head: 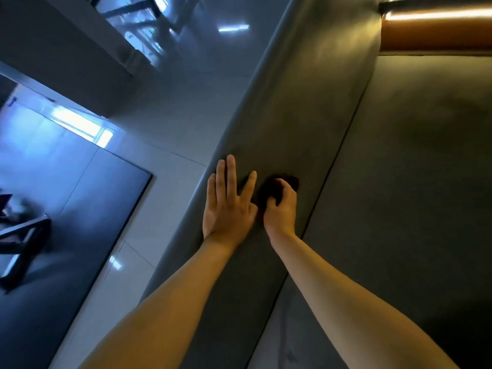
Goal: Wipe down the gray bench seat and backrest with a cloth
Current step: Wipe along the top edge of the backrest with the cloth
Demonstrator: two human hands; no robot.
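Two bare forearms are reaching up from the bottom of the frame toward its centre. On the left, the flat left hand (pixel 228 202) is pressing palm-down on the smooth gray padded bench seat (pixel 279 123), its fingers lying open and spread, gripping nothing. Just beside it, nearly touching at the thumb, the right hand (pixel 282 209) is closing its fingers around a small dark, bunched cloth (pixel 269 190) and holding it against the seat near the seam. Right of that seam, the gray padded backrest (pixel 426 182) is filling the right side of the frame. Glossy pale floor tiles (pixel 170 123) are showing at the upper left, and an orange-brown cylindrical bolster (pixel 436 30) is sitting in the upper right corner. Judging by its crumpled look, the cloth is probably soft, light and limp, best gathered in a fist as here; the upholstery looks firm enough to take steady pressure.
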